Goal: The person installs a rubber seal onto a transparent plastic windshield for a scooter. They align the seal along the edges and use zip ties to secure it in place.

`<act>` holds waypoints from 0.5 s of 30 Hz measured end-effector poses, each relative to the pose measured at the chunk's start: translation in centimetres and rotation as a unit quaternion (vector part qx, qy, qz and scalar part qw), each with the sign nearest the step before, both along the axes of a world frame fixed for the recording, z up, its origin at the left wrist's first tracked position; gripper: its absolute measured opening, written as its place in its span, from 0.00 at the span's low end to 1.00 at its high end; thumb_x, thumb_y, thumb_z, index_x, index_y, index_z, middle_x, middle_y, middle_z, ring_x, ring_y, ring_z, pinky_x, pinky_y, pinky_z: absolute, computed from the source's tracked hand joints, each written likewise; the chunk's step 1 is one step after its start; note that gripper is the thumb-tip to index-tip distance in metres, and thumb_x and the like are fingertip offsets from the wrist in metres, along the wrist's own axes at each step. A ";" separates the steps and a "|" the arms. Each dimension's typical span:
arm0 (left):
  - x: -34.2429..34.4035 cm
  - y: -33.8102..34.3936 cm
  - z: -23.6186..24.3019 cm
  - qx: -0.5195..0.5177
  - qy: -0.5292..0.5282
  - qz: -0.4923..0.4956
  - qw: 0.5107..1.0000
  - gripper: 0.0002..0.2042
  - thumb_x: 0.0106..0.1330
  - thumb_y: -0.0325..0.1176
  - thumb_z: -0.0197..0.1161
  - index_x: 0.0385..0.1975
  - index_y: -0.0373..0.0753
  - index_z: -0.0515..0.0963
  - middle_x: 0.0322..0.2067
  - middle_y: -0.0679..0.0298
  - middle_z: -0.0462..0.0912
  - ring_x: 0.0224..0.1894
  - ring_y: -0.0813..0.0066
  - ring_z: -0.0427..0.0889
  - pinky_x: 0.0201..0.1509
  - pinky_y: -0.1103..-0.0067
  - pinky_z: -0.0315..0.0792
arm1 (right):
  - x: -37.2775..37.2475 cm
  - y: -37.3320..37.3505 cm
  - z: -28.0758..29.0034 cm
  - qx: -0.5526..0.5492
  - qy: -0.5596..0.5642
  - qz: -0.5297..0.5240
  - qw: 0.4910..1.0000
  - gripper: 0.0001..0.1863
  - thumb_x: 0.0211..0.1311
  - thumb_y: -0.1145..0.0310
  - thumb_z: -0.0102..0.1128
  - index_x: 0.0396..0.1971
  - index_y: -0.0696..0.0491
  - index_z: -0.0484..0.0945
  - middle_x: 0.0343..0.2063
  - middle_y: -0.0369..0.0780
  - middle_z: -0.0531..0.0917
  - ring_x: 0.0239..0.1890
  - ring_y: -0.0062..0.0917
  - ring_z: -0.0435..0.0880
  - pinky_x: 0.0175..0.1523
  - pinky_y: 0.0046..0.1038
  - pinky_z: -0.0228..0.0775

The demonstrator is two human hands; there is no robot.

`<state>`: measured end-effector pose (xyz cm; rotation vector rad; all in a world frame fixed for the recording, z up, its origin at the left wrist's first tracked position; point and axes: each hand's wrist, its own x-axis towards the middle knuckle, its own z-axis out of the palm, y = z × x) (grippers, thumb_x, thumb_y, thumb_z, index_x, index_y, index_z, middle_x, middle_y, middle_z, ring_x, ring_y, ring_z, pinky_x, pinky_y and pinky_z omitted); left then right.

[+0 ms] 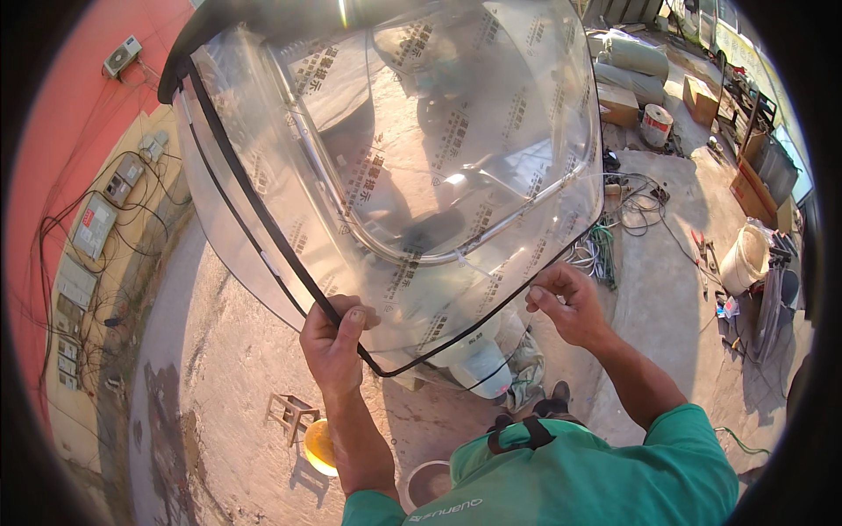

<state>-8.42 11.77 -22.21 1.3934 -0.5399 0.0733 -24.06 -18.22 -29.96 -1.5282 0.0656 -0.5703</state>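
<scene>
In front of me stands a large curved clear plastic sheet (pixel 491 219) with dark repeated print across it. A black edging strip (pixel 263 205) runs down its left side, rounds the lower corner and follows the near edge. My left hand (pixel 336 340) is closed on this strip just above the corner, thumb on top. My right hand (pixel 568 302) pinches the near edge farther right, fingertips at the strip. A bent shiny metal tube (pixel 329 180) shows through the sheet. Another clear panel with a dark edge lies along the left side.
A small wooden stool (pixel 291 415), a yellow bowl (pixel 321 445) and a round basin (pixel 428 482) are on the ground near me. Cables (pixel 645 200) lie to the right, by pliers (pixel 699 250) and a white bucket (pixel 745 257). Electrical boxes (pixel 94 226) line the left wall.
</scene>
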 end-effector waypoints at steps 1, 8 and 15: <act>-0.1 0.1 0.4 0.001 -0.002 -0.002 1.000 0.12 0.69 0.29 0.69 0.46 0.30 0.79 0.33 0.58 0.87 0.35 0.71 0.87 0.43 0.76 0.80 | -0.6 -0.4 -0.7 0.027 0.004 -0.004 1.000 0.07 0.72 0.71 0.64 0.38 0.58 0.77 0.31 0.36 0.85 0.33 0.17 0.85 0.41 0.23 0.78; -0.8 -0.5 3.5 0.068 -0.230 0.255 0.937 0.20 0.70 0.23 0.61 0.62 0.30 0.75 0.55 0.53 0.82 0.56 0.66 0.81 0.60 0.71 0.76 | -1.8 -4.7 -0.5 0.057 -0.003 -0.026 0.998 0.06 0.74 0.72 0.62 0.40 0.59 0.77 0.32 0.36 0.83 0.35 0.18 0.85 0.43 0.23 0.79; -4.4 -4.7 6.7 0.200 -0.401 0.313 0.838 0.20 0.72 0.29 0.59 0.62 0.33 0.76 0.62 0.49 0.77 0.66 0.55 0.75 0.67 0.62 0.71 | -0.3 -13.0 0.9 0.033 -0.042 -0.026 0.998 0.07 0.73 0.72 0.63 0.41 0.60 0.77 0.33 0.36 0.84 0.36 0.18 0.85 0.43 0.23 0.79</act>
